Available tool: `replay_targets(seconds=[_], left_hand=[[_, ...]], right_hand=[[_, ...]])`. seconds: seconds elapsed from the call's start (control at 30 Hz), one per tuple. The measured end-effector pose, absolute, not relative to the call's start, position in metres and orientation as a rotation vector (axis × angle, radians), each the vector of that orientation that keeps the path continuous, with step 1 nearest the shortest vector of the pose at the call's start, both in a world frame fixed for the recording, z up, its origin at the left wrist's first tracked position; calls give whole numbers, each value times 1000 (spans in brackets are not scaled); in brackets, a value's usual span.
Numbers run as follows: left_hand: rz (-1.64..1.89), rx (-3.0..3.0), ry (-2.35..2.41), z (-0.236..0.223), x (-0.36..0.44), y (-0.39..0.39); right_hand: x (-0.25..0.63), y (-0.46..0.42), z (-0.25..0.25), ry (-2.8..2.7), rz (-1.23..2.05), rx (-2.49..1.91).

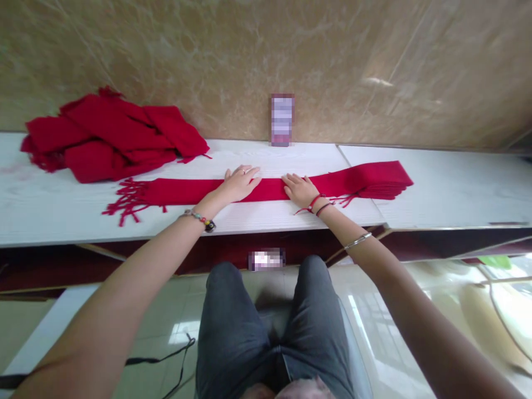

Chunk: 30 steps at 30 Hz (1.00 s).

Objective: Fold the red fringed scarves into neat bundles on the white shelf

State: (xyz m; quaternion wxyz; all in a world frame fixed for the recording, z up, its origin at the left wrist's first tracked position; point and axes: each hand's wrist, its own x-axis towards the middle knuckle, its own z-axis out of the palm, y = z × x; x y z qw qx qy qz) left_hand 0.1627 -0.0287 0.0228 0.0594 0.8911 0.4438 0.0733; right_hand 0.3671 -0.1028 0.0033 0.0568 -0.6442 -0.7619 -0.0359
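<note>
A long red scarf point(183, 192) lies flat in a narrow strip along the white table point(233, 221). Its fringed end spreads out at the left. My left hand point(240, 184) rests on the strip near its middle, fingers stretched out. Flat on the same strip, a little to the right, is my right hand point(300, 190), its fingers also extended. Just right of that hand sits a stack of folded red scarves point(374, 180) in several layers, with some fringe at its near side. Whether the strip joins the stack's top layer I cannot tell.
A loose heap of red scarves point(120, 138) lies at the back left. A small blurred box point(282, 121) stands against the marble-patterned wall point(187, 61). Below the table edge is a dark red shelf space point(224, 252). A black strap point(158, 359) hangs at lower left.
</note>
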Motion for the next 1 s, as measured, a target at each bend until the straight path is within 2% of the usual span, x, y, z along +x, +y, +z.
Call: replay_targets(seconds=[0.17,0.43,0.8,1.0], left_hand=[[45,2772,1304,7,188,-29],[32,2832,1360,6,186,-35],[321,2852,1344,-3,186,-38],[340,2841,1341,-3,186,-38]], right_hand=[[368,-101,1,-2293,-90,-1950],[369,-103,0,-2254,-100,-1979],[367,-106,2,-2208,-98,-2011],[371,-108,3,-2113,-101,-2087]])
